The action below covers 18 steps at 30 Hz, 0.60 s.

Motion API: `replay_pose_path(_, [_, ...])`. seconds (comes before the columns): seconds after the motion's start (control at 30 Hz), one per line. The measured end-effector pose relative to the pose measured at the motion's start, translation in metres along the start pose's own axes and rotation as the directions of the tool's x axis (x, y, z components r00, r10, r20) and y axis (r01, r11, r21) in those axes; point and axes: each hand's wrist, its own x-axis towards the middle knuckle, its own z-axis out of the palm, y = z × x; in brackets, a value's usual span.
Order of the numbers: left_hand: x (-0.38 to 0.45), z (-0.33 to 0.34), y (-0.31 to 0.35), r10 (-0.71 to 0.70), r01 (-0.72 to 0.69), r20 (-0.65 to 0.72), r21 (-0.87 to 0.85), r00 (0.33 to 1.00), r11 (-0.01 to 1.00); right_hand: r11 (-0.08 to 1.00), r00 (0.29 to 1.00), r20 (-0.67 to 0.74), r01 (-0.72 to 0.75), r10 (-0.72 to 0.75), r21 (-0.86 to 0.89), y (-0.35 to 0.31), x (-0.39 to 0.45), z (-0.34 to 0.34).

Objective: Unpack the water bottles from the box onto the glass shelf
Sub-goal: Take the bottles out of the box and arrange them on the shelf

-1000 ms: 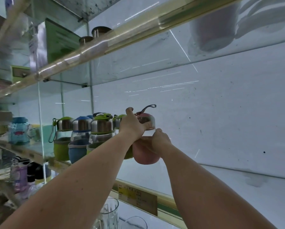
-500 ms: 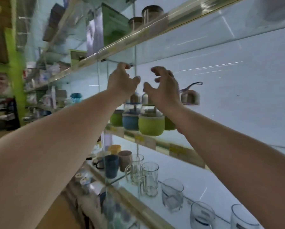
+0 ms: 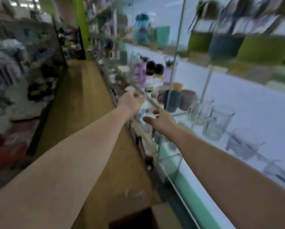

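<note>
Two empty hands over a shop aisle
Left hand (image 3: pixel 131 100) loosely curled, right hand (image 3: pixel 160 120) spread; cardboard box (image 3: pixel 156 217) below

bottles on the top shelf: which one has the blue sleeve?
The blue-sleeved bottle, second of the three in view, standing between two green-sleeved bottles; it is the only blue one.

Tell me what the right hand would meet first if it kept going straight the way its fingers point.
Probably the blurred white items on the lower shelf edge just beyond the right hand; its fingers point left and forward at them. Blur leaves depth uncertain.
</note>
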Motion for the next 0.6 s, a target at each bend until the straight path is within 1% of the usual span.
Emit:
replay_pose_path(0.07, [-0.009,0.019,-0.047,-0.095,0.096,0.039,-0.012,0.995,0.995,0.997,0.993,0.088,-0.08,0.08,-0.012,0.036,-0.004,0.043])
replay_pose_path(0.13, [-0.024,0.043,-0.097,-0.204,0.206,0.086,-0.015,0.975,0.979,0.979,0.965,0.168,-0.204,0.203,-0.011,0.079,-0.012,0.087])
replay_pose_path(0.2, [-0.04,0.071,-0.142,-0.304,0.31,0.15,-0.02,0.941,0.95,0.948,0.921,0.232,-0.318,0.314,-0.019,0.119,-0.02,0.124])
replay_pose_path(0.27, [-0.054,0.097,-0.181,-0.393,0.403,0.202,-0.011,0.897,0.915,0.916,0.88,0.27,-0.4,0.391,-0.022,0.154,-0.023,0.153])
replay_pose_path(0.33, [-0.063,0.119,-0.215,-0.461,0.473,0.252,0.011,0.851,0.881,0.889,0.845,0.294,-0.456,0.447,-0.041,0.186,-0.023,0.178])
replay_pose_path(0.43, [-0.077,0.149,-0.266,-0.549,0.564,0.292,0.038,0.783,0.825,0.852,0.78,0.353,-0.508,0.517,-0.125,0.236,-0.031,0.21])
replay_pose_path(0.5, [-0.091,0.169,-0.303,-0.606,0.616,0.294,0.071,0.739,0.785,0.816,0.727,0.377,-0.547,0.574,-0.188,0.273,-0.041,0.229])
replay_pose_path(0.6, [-0.115,0.201,-0.356,-0.683,0.686,0.3,0.115,0.666,0.719,0.759,0.646,0.409,-0.608,0.644,-0.234,0.325,-0.056,0.26])
